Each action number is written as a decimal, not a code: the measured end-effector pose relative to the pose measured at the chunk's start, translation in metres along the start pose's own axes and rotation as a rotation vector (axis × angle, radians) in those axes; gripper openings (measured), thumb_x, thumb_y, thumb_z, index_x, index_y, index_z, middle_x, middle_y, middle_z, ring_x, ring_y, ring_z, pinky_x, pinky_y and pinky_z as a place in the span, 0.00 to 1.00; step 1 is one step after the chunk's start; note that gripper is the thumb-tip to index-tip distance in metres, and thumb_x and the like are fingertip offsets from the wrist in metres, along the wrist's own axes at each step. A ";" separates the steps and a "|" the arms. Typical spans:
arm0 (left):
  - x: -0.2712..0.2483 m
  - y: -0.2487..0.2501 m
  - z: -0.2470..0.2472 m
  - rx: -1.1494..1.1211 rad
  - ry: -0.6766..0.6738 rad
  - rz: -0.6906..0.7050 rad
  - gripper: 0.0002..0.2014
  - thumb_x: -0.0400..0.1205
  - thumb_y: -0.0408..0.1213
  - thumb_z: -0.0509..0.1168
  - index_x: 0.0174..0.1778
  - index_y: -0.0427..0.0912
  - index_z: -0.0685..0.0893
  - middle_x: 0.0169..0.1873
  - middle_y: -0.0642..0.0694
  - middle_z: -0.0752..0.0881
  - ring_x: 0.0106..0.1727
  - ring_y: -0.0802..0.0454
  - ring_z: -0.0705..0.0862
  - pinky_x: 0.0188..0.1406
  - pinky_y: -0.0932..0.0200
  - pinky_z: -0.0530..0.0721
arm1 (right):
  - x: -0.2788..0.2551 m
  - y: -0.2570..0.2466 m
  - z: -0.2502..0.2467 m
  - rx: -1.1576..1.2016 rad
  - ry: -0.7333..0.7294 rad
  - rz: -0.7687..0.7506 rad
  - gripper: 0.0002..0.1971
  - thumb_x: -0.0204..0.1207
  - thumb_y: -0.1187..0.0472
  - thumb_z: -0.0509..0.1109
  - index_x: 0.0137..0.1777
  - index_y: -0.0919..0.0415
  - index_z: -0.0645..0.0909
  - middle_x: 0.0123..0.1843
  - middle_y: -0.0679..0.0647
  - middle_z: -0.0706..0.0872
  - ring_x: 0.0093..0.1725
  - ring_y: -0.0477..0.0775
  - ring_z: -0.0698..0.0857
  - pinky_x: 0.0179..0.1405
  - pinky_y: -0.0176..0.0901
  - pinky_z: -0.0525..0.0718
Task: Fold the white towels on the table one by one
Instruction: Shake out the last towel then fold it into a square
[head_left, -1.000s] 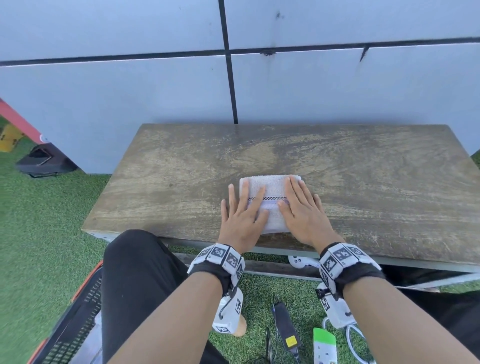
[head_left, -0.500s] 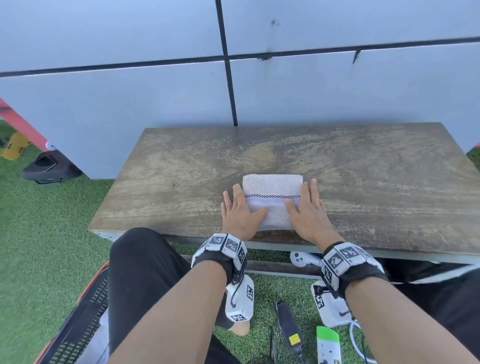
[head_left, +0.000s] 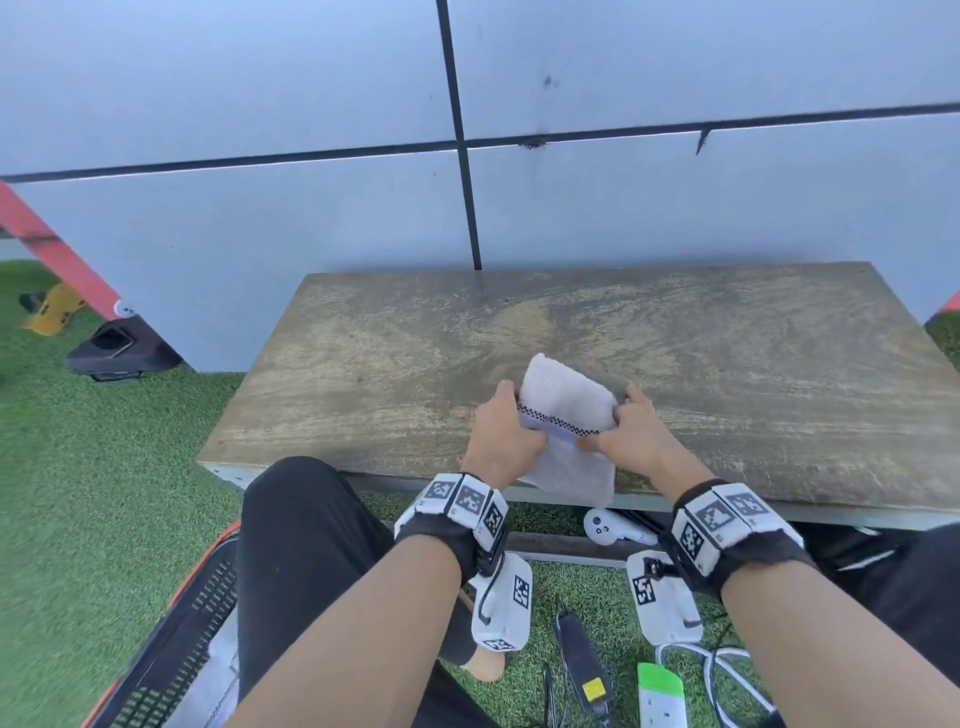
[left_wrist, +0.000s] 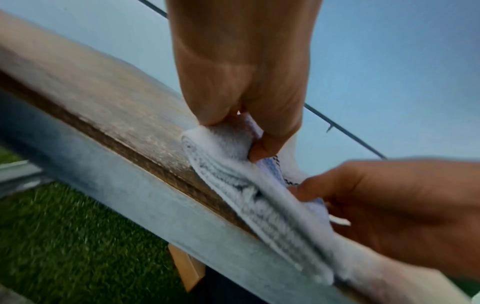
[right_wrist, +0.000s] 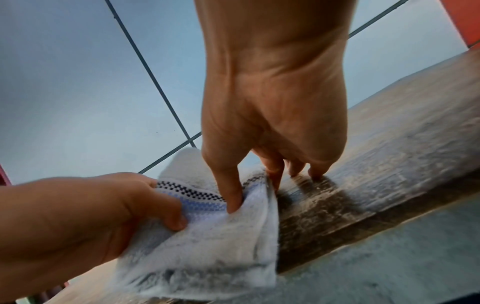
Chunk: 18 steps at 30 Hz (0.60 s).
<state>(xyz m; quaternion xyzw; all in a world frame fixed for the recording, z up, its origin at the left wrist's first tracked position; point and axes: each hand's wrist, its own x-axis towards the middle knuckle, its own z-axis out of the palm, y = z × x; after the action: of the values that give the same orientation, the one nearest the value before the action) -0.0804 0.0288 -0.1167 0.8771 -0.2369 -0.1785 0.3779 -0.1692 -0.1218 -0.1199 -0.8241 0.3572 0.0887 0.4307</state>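
Observation:
A folded white towel (head_left: 563, 400) with a black-and-white checked band is lifted at the near edge of the wooden table (head_left: 727, 364). Its far part tilts up and its near part hangs over the table edge. My left hand (head_left: 501, 431) pinches the towel's left side, thumb on top; the left wrist view shows the left hand (left_wrist: 249, 131) and the stacked layers of the towel (left_wrist: 259, 201). My right hand (head_left: 621, 428) pinches the right side; in the right wrist view the right hand (right_wrist: 249, 185) has its thumb pressed into the towel (right_wrist: 221, 236).
A grey panelled wall (head_left: 311, 208) stands behind the table. Green turf (head_left: 78, 493) covers the floor. Under the table edge lie a white controller (head_left: 605, 527), cables and a power strip (head_left: 662, 696). A black basket (head_left: 171, 649) sits by my left leg.
Both hands were flat on the folded towel, then slid to its sides. Now they pinch its two sides and have raised it off the table, pulled toward the near edge.

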 end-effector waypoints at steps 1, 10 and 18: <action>-0.003 0.002 -0.003 -0.023 0.005 0.023 0.13 0.75 0.29 0.66 0.55 0.36 0.76 0.42 0.44 0.83 0.43 0.44 0.84 0.33 0.47 0.83 | -0.002 0.001 -0.001 0.066 0.020 0.012 0.40 0.67 0.53 0.80 0.76 0.70 0.72 0.86 0.62 0.59 0.83 0.61 0.64 0.79 0.61 0.70; -0.015 0.033 -0.052 -0.223 0.035 0.100 0.21 0.77 0.36 0.71 0.66 0.48 0.78 0.54 0.57 0.85 0.51 0.65 0.83 0.37 0.70 0.76 | -0.047 -0.037 -0.030 0.419 0.061 -0.097 0.32 0.78 0.61 0.73 0.80 0.54 0.65 0.72 0.48 0.76 0.67 0.54 0.77 0.66 0.55 0.77; -0.041 0.025 -0.125 -0.367 0.240 0.067 0.11 0.84 0.47 0.67 0.55 0.45 0.79 0.38 0.56 0.78 0.37 0.60 0.76 0.32 0.61 0.69 | -0.086 -0.127 -0.015 0.367 0.058 -0.304 0.20 0.81 0.63 0.60 0.72 0.52 0.65 0.60 0.48 0.76 0.49 0.41 0.75 0.43 0.45 0.72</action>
<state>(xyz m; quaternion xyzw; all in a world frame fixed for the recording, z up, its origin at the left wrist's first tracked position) -0.0601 0.1083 -0.0112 0.8001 -0.1826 -0.1004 0.5625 -0.1504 -0.0422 0.0104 -0.7783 0.2513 -0.0672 0.5714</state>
